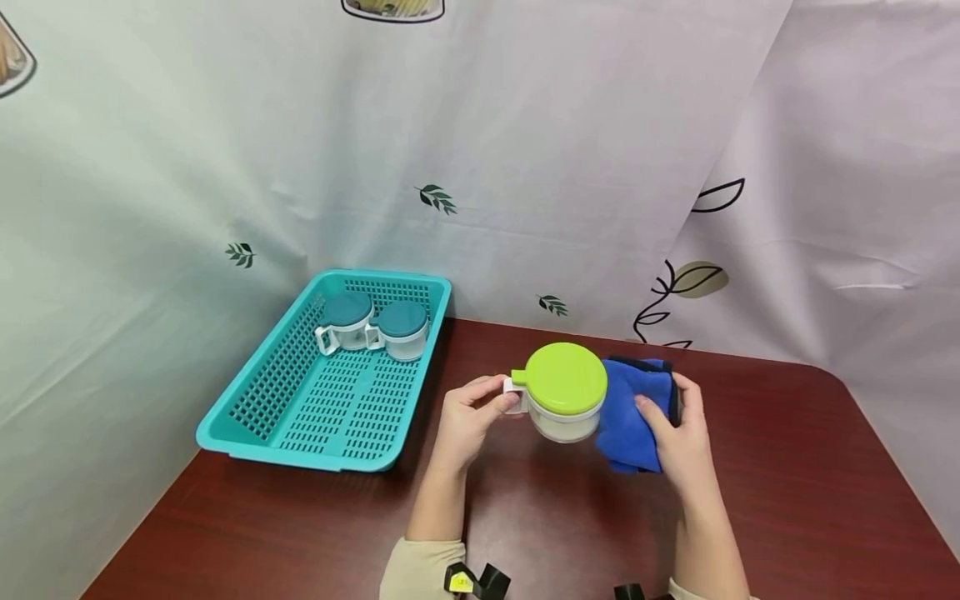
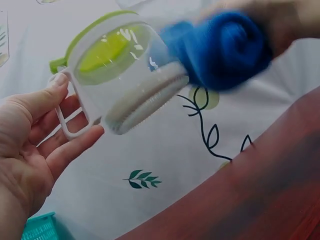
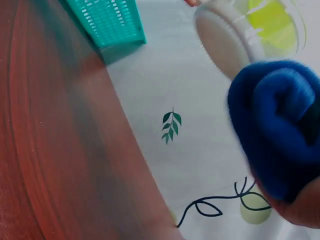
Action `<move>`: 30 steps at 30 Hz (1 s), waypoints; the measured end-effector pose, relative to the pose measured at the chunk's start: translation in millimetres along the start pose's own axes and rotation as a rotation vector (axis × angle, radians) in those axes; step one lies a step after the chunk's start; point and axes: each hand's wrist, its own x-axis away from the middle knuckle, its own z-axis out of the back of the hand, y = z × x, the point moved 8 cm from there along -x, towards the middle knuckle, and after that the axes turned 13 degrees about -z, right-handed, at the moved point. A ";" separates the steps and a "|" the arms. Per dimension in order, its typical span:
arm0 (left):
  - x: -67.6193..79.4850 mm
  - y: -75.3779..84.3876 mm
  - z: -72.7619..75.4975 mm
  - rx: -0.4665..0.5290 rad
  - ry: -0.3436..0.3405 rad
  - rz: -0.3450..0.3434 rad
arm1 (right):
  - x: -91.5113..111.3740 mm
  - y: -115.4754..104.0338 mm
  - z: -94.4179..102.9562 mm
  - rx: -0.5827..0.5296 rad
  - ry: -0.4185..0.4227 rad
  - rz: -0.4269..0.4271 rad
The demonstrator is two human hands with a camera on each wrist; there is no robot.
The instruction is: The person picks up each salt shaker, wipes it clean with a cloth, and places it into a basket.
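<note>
A clear seasoning jar (image 1: 566,392) with a bright green lid and a white handle is held up over the table. My left hand (image 1: 467,421) grips it by the handle, thumb near the lid's tab in the left wrist view. In my right hand (image 1: 686,442) is a folded blue cloth (image 1: 633,417) with dark edging, thumb on its front. The cloth (image 2: 220,52) lies against the jar's side opposite the handle, blurred in the left wrist view. From the right wrist, the cloth (image 3: 275,125) overlaps the jar's base (image 3: 220,37).
A turquoise plastic basket (image 1: 408,425) stands at the left of the dark red wooden table (image 1: 787,467). Two jars with teal lids (image 1: 347,308) and white handles sit at its far end. A pale patterned cloth backdrop (image 1: 562,167) hangs behind the table.
</note>
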 end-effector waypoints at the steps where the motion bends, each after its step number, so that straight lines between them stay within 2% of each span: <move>1: -0.1 0.1 -0.8 0.010 -0.003 0.002 | -0.3 1.5 0.3 0.024 0.006 -0.029; 2: -0.3 0.3 -1.7 0.005 -0.011 0.001 | -0.3 2.8 1.5 0.028 0.017 -0.056; 5: -0.5 -1.0 -4.5 -0.025 -0.044 0.015 | 2.1 3.1 8.1 -0.058 0.070 -0.113; 8: -0.3 -3.9 -7.2 -0.018 -0.056 0.033 | 4.6 -0.1 13.2 -0.082 0.128 -0.099; 10: 0.1 -5.9 -7.6 -0.003 -0.043 0.044 | 3.4 -0.7 10.4 0.003 0.119 -0.096; 13: 1.3 -8.3 -8.8 0.021 -0.025 0.070 | -0.3 3.0 1.7 0.164 0.050 -0.107; 15: 1.9 -10.6 -11.1 0.011 -0.028 0.097 | -1.2 5.9 -2.4 0.189 0.025 -0.122; 20: 3.1 -13.2 -21.5 -0.033 -0.039 0.164 | 2.1 4.3 -2.9 0.032 0.120 -0.082; 23: 4.7 -18.3 -23.9 -0.127 -0.059 0.168 | 4.2 3.2 -2.9 -0.021 0.159 -0.071; 28: 4.2 -13.8 -22.9 -0.409 -0.116 0.148 | 4.6 4.8 -4.5 -0.033 0.170 -0.094; 30: 4.4 -12.8 -23.2 -0.458 -0.136 0.161 | 4.5 5.6 -4.9 -0.035 0.174 -0.099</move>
